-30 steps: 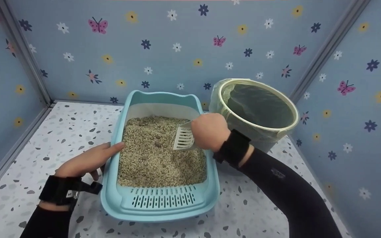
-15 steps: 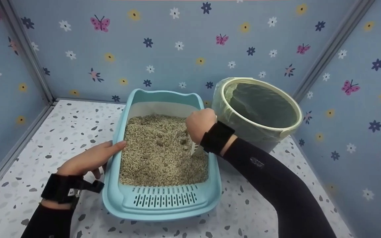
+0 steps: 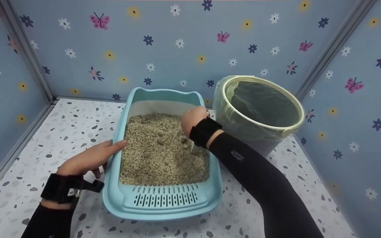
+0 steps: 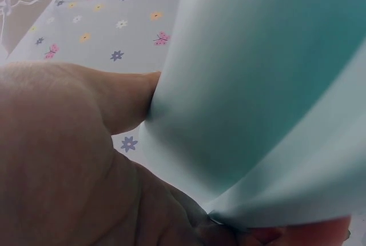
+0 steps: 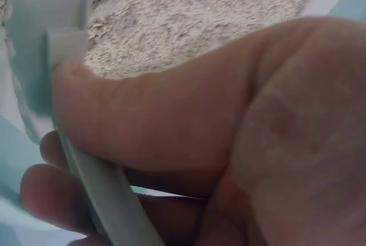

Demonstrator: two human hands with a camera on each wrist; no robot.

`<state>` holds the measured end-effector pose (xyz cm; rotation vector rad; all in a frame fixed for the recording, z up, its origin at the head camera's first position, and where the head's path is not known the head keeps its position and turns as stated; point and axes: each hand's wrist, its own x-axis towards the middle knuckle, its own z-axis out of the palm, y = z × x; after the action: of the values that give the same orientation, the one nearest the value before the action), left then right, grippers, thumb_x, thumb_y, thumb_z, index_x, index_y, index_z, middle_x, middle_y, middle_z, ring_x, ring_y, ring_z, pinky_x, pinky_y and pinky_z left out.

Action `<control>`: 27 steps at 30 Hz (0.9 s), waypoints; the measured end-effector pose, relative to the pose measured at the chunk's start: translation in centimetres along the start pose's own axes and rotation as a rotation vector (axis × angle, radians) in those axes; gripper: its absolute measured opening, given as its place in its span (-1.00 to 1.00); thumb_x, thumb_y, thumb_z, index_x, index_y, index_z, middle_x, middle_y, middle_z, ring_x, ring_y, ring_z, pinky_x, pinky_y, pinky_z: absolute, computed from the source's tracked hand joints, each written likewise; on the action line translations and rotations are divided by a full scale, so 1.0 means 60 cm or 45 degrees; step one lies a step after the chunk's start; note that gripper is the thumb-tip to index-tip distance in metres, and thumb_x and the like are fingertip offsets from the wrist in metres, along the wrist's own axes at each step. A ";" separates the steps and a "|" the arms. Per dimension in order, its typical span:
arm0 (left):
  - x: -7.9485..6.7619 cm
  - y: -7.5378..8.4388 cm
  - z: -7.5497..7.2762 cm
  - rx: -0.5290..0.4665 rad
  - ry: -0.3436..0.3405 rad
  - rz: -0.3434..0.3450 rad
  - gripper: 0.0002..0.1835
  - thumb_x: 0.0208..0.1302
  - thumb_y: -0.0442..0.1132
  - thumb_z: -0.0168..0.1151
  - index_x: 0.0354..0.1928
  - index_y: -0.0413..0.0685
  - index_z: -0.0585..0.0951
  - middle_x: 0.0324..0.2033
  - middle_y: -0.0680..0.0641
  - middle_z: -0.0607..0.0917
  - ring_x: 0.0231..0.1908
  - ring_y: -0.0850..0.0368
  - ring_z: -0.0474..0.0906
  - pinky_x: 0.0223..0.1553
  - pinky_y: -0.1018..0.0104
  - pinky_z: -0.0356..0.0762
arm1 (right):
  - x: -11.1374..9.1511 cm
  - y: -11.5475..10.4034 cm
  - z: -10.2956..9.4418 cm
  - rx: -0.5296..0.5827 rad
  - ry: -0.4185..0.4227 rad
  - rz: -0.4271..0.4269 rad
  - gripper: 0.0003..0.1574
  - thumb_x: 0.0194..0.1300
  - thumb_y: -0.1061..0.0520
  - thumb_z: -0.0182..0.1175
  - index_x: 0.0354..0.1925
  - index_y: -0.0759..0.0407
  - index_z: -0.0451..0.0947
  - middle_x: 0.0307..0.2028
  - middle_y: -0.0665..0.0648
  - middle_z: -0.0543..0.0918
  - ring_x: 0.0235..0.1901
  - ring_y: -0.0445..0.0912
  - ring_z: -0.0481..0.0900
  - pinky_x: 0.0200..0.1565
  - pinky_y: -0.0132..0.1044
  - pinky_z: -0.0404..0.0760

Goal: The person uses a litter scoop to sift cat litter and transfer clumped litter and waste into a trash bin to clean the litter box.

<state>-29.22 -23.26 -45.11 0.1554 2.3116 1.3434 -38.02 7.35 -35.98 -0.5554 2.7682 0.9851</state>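
Note:
A light-blue litter box (image 3: 163, 211) filled with tan granular litter (image 3: 154, 162) stands in the middle of the head view. My left hand (image 3: 89, 157) grips its left side, thumb over the rim; in the left wrist view the fingers curl beneath the rim. At the box's right side, my right hand (image 3: 192, 119) holds a pale slotted litter scoop (image 3: 196, 148), its blade tilted steeply down at the litter and mostly hidden by the wrist. The thumb (image 5: 143, 120) lies along the scoop handle (image 5: 108, 194) in the right wrist view. Dark clumps (image 3: 184, 140) show beside the blade.
A cream-rimmed bin (image 3: 260, 123) lined with a translucent bag stands right behind the box, close to the right forearm. Flower-patterned wall panels (image 3: 177, 59) enclose the back and sides. The speckled tabletop (image 3: 68, 132) lies underneath.
My right hand has moved slightly left and back, turning the scoop from slots-showing to steeply down at the litter. Dark clumps have come into view beside it. My left hand stays at the rim.

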 end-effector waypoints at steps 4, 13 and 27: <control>0.000 0.001 0.000 -0.002 0.005 -0.006 -0.16 0.69 0.47 -0.11 0.35 -0.24 0.36 -0.19 -0.20 0.62 -0.43 0.01 0.59 -0.59 0.13 0.70 | 0.014 0.017 -0.002 0.071 -0.020 -0.053 -0.41 0.72 -0.01 0.14 -0.55 -0.01 0.30 -0.58 -0.02 0.30 -0.55 -0.13 0.25 -0.43 -0.21 0.33; 0.002 0.003 -0.002 0.017 -0.002 -0.016 -0.14 0.70 0.47 -0.12 0.40 -0.26 0.34 -0.17 -0.21 0.63 -0.45 0.01 0.61 -0.57 0.11 0.73 | 0.033 0.044 0.000 0.248 -0.043 -0.175 -0.51 0.55 0.16 0.12 -0.54 -0.01 0.22 -0.55 0.00 0.26 -0.51 -0.08 0.19 -0.44 -0.13 0.30; 0.009 -0.002 -0.001 0.021 -0.012 -0.010 -0.17 0.71 0.47 -0.16 0.36 -0.23 0.36 -0.20 -0.19 0.65 -0.39 -0.02 0.63 -0.55 0.06 0.75 | 0.069 0.035 0.032 0.443 -0.051 -0.243 -0.50 0.57 0.07 0.14 -0.55 -0.02 0.25 -0.58 -0.03 0.23 -0.52 -0.06 0.25 -0.39 -0.13 0.37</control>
<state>-29.70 -23.22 -45.36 0.1574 2.3138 1.3171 -42.60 8.86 -37.31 -0.7142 2.6993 0.4550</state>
